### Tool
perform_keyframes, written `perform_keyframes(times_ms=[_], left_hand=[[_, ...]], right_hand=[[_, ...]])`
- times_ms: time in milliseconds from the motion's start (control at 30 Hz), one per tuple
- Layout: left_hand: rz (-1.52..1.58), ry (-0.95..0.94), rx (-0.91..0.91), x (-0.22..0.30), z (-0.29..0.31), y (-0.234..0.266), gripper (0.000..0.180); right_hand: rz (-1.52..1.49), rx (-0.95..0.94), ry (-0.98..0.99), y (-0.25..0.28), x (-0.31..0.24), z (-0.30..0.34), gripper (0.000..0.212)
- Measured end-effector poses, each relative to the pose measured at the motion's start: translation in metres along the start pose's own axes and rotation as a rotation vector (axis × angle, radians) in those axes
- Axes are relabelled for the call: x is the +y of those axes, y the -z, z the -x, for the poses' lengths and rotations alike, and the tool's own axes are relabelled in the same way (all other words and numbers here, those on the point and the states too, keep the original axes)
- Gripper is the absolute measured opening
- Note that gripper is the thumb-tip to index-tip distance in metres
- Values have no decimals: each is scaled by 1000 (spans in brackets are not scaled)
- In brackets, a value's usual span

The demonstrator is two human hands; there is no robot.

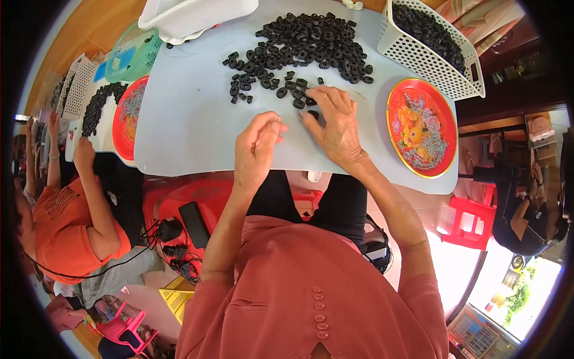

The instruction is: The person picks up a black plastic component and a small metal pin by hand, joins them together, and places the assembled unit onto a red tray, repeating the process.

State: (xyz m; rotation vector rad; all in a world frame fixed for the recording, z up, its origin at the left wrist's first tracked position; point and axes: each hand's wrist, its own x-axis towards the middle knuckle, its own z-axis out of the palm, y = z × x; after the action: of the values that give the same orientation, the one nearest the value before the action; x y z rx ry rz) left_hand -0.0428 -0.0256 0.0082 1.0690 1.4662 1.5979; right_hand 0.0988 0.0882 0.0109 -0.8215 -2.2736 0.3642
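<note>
A heap of small black ring-like parts (311, 42) lies on the pale table (185, 113), with loose ones scattered toward me. My right hand (338, 122) reaches over the near edge of these loose parts, palm down. Its thumb and forefinger are apart, with a black part (313, 113) on the table between them. To its left, my left hand (258, 146) is raised near the table's front edge. Those fingers are curled in against the thumb, and whatever they pinch is hidden or too small to name.
On the right lies a round red flowered tray (439, 107) with small silvery metal pieces. Behind it, a white perforated basket (418, 66) holds more black parts. A white tub (197, 21) stands at the back left. At the left, an orange-shirted person (78, 221) sits at an adjoining table.
</note>
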Motion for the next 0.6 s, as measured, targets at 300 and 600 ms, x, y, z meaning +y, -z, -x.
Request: perform_keyframes(times_ms=[300,600], left_hand=[[-17,11,-2,1,-14,-1,17],[-17,-8,26,-2,-10,-1,18]], right_hand=[[158,90,87,-15,43,-86,34],[151,-67,111,-29,29,-85,25]])
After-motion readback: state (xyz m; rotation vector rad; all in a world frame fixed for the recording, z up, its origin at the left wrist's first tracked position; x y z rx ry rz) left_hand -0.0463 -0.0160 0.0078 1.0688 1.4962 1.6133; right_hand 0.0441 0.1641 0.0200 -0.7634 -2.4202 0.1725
